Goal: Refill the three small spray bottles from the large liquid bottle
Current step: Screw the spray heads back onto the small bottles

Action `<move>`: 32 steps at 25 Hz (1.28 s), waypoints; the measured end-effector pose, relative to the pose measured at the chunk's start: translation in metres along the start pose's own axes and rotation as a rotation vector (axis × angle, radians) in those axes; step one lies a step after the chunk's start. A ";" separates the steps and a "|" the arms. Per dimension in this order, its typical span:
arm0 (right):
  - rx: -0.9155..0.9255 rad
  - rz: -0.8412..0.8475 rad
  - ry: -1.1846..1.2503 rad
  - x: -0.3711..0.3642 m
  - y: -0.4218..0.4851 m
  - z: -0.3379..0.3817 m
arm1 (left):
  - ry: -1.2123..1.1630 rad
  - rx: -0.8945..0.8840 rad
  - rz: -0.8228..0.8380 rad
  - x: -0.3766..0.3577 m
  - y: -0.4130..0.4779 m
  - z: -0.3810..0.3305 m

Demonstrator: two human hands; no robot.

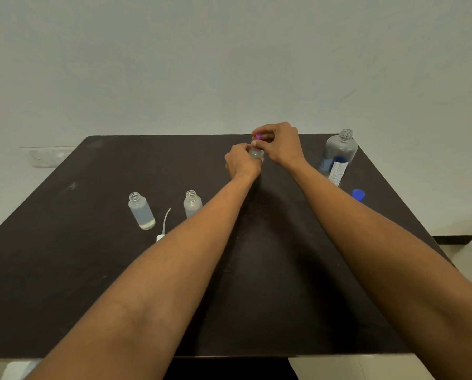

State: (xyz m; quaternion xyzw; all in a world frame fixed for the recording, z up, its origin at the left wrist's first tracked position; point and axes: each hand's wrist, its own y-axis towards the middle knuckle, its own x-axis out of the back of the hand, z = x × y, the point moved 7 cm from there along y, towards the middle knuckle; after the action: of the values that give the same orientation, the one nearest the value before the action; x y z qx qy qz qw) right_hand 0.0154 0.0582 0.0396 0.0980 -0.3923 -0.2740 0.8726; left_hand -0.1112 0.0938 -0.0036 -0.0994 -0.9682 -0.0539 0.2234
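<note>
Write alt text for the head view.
Over a dark table, the left hand grips a small bottle while the right hand pinches its purple spray top. Two uncapped small bottles stand at left beside a white spray head; the open large bottle and its blue cap sit at right.

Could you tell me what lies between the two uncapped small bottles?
A white spray head with its dip tube lies there, in the head view.

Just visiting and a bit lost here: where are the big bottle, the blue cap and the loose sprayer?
big bottle (pixel 340 149): head view, on its clear upper body.
blue cap (pixel 358 193): head view, on its top.
sprayer (pixel 160 238): head view, on its white head.
</note>
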 end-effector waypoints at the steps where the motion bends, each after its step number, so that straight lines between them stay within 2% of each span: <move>1: 0.004 0.005 -0.001 -0.002 0.001 0.000 | 0.007 -0.003 -0.003 0.001 0.001 0.001; 7: -0.010 0.021 0.027 -0.003 -0.004 0.006 | 0.031 -0.013 0.048 0.001 -0.004 -0.001; 10: -0.034 -0.041 0.083 0.011 -0.012 0.011 | -0.032 -0.057 0.028 0.008 -0.014 -0.011; 15: -0.010 -0.168 0.194 0.050 -0.041 0.036 | -0.177 -0.241 -0.011 0.040 -0.056 -0.040; 21: 0.027 -0.122 0.431 0.071 -0.111 0.077 | -0.204 -0.432 -0.022 0.111 -0.125 -0.048; 26: 0.033 -0.083 0.525 0.073 -0.163 0.106 | -0.192 -0.456 -0.014 0.161 -0.168 -0.022; 32: 0.068 -0.072 0.463 0.069 -0.190 0.125 | -0.180 -0.404 -0.030 0.181 -0.183 0.010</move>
State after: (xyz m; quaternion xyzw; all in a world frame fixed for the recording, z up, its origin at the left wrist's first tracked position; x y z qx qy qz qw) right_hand -0.1156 -0.1326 0.0938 0.2017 -0.1870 -0.2618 0.9251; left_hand -0.3143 -0.0524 0.0568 -0.1322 -0.9550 -0.2411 0.1109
